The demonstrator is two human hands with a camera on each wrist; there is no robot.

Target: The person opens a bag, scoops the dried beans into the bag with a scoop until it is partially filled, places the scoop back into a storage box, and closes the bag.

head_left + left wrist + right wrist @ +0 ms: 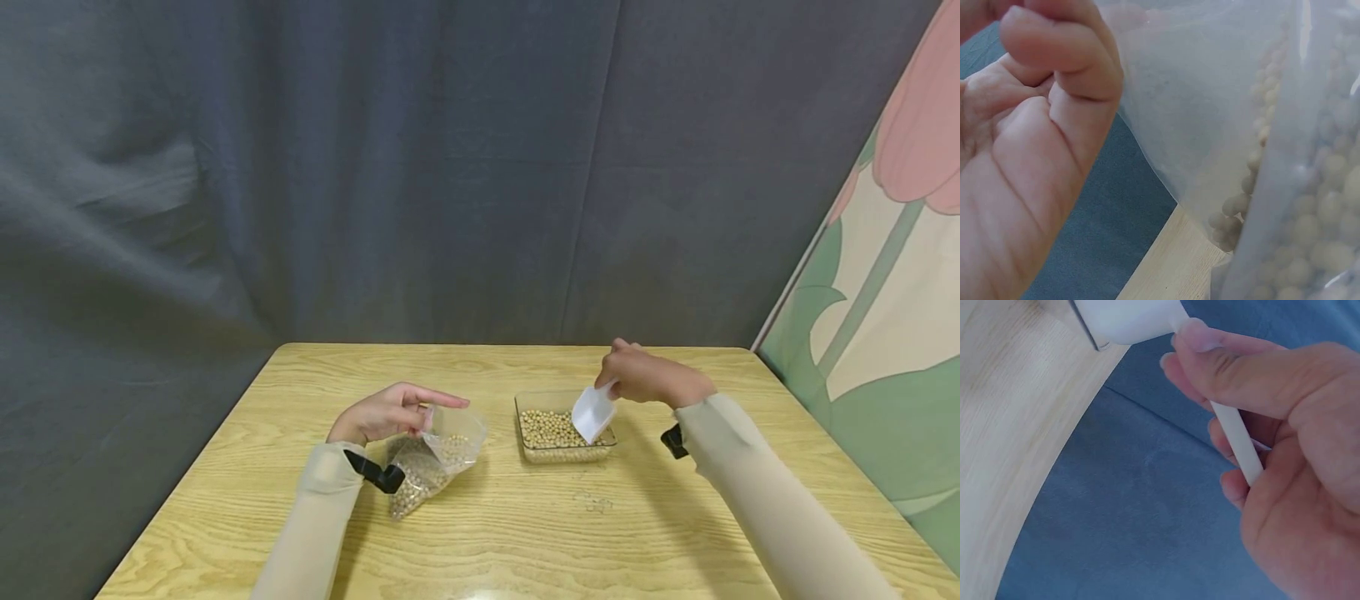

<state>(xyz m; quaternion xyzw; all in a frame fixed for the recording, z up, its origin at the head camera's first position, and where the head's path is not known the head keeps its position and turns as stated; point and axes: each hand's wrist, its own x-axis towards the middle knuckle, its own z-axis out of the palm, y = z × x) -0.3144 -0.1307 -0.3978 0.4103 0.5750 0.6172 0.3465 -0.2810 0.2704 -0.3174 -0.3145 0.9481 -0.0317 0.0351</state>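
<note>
My left hand (392, 414) pinches the rim of a clear plastic bag (437, 467). Round, pale yellow beans lie in the bag, and its mouth gapes toward the right. In the left wrist view, the bag (1179, 106) spreads beside curled fingers. My right hand (637, 372) grips a white plastic scoop (594, 412) by its handle, thumb along the top in the right wrist view. The scoop's blade tilts down into a clear rectangular container (566, 454) that holds more of the beans (551, 429); its front edge is close over them.
Both hands work over a light wood-grain table (495, 542). Small marks or bits (594, 502) show on the tabletop in front of the container. A dark blue-grey curtain (450, 183) hangs behind the table, and a panel painted with flowers (885, 292) stands at the right.
</note>
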